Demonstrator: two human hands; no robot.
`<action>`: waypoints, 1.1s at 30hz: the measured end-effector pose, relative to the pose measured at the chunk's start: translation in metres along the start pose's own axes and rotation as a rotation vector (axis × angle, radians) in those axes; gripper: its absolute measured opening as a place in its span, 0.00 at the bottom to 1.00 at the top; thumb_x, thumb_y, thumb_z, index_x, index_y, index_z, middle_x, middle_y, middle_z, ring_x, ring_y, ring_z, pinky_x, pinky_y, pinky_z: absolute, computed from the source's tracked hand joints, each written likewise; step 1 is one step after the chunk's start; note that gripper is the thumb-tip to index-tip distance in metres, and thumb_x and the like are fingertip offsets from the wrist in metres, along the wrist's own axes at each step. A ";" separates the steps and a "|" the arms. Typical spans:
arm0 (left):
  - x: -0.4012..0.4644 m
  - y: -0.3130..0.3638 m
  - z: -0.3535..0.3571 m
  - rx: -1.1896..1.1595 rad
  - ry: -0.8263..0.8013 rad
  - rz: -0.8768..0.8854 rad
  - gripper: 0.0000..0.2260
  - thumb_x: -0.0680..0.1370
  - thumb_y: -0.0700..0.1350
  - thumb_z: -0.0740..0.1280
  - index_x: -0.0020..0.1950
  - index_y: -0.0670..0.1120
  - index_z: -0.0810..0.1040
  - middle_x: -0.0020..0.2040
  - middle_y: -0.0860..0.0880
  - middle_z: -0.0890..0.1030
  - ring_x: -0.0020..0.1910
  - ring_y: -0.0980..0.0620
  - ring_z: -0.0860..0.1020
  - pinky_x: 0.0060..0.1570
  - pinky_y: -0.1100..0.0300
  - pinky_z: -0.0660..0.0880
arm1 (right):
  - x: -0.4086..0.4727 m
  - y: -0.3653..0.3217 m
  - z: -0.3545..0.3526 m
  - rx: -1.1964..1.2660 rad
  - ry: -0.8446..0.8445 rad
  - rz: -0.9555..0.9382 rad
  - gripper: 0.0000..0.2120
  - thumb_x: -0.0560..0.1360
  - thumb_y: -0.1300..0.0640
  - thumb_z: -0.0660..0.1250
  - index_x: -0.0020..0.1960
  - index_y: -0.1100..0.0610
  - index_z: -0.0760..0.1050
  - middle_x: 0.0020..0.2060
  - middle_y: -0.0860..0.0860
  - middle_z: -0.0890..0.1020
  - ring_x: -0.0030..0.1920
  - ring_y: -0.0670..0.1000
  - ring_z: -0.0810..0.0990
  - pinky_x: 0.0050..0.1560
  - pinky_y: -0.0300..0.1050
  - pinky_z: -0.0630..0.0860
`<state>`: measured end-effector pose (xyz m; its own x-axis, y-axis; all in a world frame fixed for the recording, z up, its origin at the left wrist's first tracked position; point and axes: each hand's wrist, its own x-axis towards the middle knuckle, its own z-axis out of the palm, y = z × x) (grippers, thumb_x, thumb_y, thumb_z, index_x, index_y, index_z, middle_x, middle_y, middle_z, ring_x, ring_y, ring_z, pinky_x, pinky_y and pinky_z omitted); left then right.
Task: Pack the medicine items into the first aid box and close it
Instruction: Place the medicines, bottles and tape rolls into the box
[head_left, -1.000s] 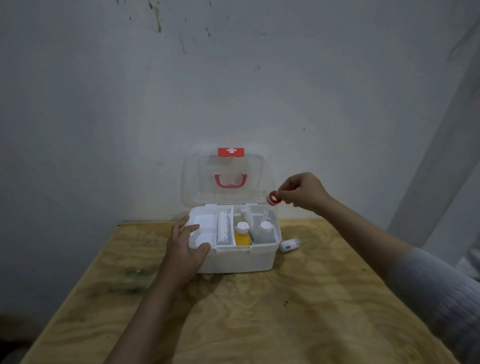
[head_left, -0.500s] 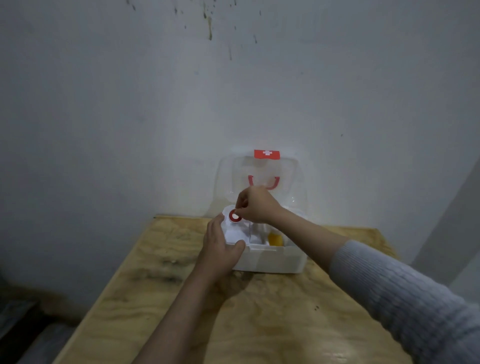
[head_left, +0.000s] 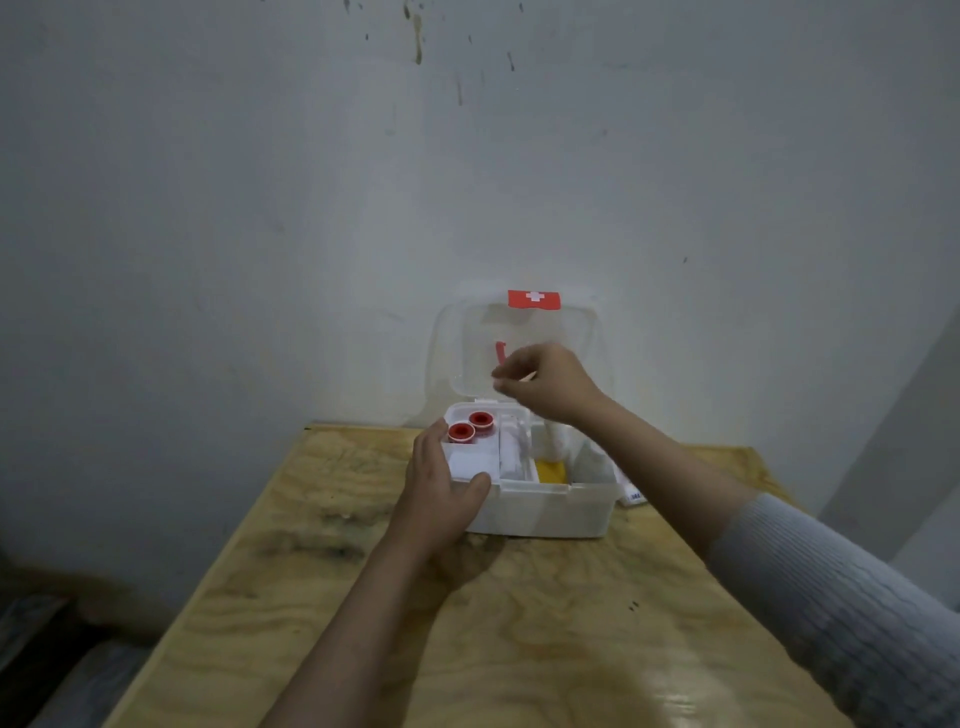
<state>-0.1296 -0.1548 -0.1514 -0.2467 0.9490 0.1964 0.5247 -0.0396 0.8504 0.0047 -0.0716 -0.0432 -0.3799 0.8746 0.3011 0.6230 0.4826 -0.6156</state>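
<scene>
In the head view, your left hand grips the front left corner of the white first aid box: the thumb lies over the front rim and the fingers wrap along the left wall. The box stands near the back of the plywood table, close to the wall, and its clear lid is open and stands upright, with a red cross label at the top edge. Your right hand hovers above the box, in front of the lid, and partly hides the red handle. Its fingers are curled loosely with the tips close together, and nothing can be seen between them; the picture is blurred there, so I cannot tell if it holds something small. In the left back compartment of the tray two red rolls lie side by side, touching each other. Beside them is a white divider section, and further to the right a yellow item lies deep in the box. One small white item with dark print lies on the table, just beside the right wall of the box, partly hidden by your right forearm.
</scene>
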 end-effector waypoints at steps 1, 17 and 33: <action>0.000 -0.001 0.000 -0.001 0.003 0.006 0.33 0.71 0.51 0.67 0.71 0.56 0.53 0.72 0.52 0.59 0.68 0.49 0.64 0.63 0.49 0.72 | -0.011 0.003 -0.013 0.030 0.056 -0.008 0.08 0.72 0.58 0.70 0.50 0.59 0.82 0.43 0.50 0.83 0.38 0.42 0.79 0.35 0.25 0.71; 0.003 -0.003 0.006 -0.011 0.048 -0.016 0.31 0.72 0.47 0.67 0.71 0.53 0.55 0.72 0.49 0.60 0.69 0.48 0.64 0.66 0.48 0.69 | -0.120 0.183 -0.012 -0.276 0.043 0.213 0.14 0.72 0.61 0.65 0.56 0.53 0.78 0.56 0.52 0.80 0.57 0.54 0.77 0.56 0.47 0.73; 0.001 -0.002 0.005 -0.022 0.052 0.022 0.31 0.73 0.45 0.68 0.72 0.51 0.56 0.73 0.48 0.60 0.70 0.48 0.64 0.65 0.52 0.68 | -0.095 0.170 -0.024 -0.283 -0.066 0.312 0.08 0.69 0.55 0.71 0.48 0.52 0.81 0.47 0.52 0.84 0.43 0.50 0.78 0.44 0.44 0.75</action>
<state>-0.1267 -0.1524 -0.1554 -0.2775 0.9304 0.2393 0.5128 -0.0672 0.8559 0.1636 -0.0718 -0.1590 -0.1804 0.9804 0.0792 0.8747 0.1967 -0.4429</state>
